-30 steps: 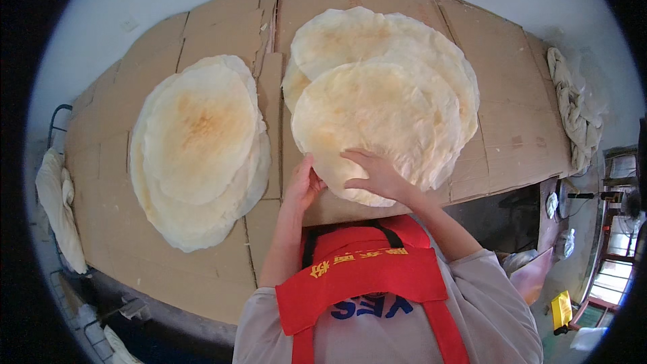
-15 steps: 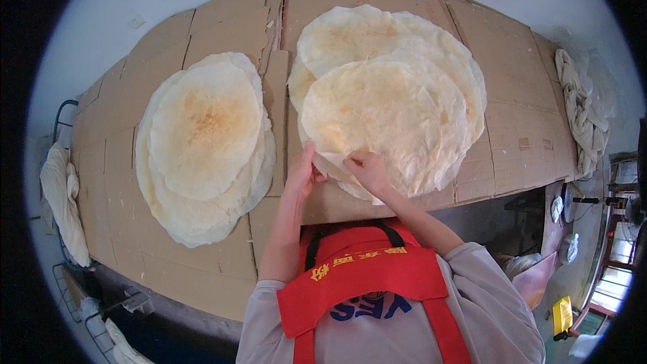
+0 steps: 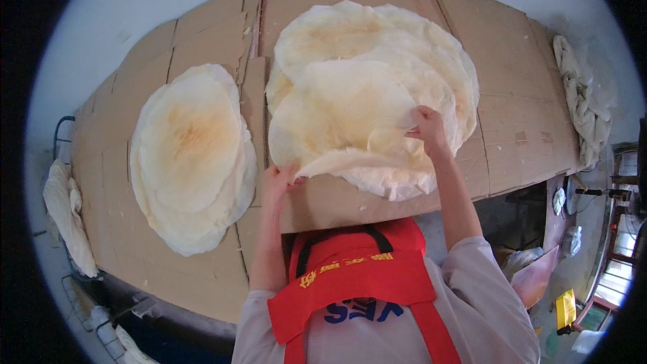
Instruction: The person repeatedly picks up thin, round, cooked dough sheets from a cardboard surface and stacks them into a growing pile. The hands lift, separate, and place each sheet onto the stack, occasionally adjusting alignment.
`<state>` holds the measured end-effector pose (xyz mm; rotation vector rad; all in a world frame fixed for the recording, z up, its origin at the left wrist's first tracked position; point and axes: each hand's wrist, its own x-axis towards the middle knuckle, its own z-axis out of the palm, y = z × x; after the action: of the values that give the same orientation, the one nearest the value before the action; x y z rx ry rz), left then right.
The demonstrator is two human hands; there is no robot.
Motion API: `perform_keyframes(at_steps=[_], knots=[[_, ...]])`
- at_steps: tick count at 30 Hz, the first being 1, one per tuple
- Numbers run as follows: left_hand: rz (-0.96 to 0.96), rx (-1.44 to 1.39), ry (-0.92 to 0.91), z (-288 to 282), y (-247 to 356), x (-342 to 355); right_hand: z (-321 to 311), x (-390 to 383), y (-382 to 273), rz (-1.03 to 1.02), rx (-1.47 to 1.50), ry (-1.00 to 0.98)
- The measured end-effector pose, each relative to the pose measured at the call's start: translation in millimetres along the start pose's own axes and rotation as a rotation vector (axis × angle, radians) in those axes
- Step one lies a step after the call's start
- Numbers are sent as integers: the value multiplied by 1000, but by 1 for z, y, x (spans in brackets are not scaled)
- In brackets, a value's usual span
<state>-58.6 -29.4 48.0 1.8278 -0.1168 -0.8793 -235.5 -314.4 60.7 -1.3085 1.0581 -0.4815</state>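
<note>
My left hand [image 3: 280, 182] is closed on the near left edge of a large, thin, pale flatbread [image 3: 347, 104]. My right hand [image 3: 427, 128] pinches the same sheet at its right side. Along the near side its rim is lifted and curls over between my hands. Under it lies a pile of similar flatbreads [image 3: 438, 54], cream-coloured with faint brown toasting and wrinkled edges. To the left, a second pile of flatbreads [image 3: 192, 155] has a browned patch in the middle of its top sheet. Neither hand touches that one.
Flattened cardboard [image 3: 519, 108] covers the wide table under both piles. A bundle of pale cloth [image 3: 579, 101] lies at the right end, and another white cloth [image 3: 67, 216] hangs by the left end. Below right stands a yellow object [image 3: 566, 308].
My right hand has moved right and farther from me, away from my left hand. The top flatbread is now spread between both hands with its near edge raised. My left hand has shifted slightly left.
</note>
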Motion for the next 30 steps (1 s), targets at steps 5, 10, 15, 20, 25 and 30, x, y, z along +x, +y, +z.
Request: perform_keyframes(at_steps=[5,10,15,20,25,30], knots=[[642,868,296,32,33,-7,14,2,38,5,-167,-142],[419,1242,-56,95,14,-9,-65,37,65,-24,218,-34],[392,1242,-58,100,11,-8,-289,80,23,-353,408,286],[438,1314,-65,115,31,-10,-230,6,-175,-603,-156,480],[606,628,-400,146,33,-8,-62,-27,-218,-609,-149,-71],[-50,-889,-925,134,29,0,97,-65,-247,-622,325,-458]])
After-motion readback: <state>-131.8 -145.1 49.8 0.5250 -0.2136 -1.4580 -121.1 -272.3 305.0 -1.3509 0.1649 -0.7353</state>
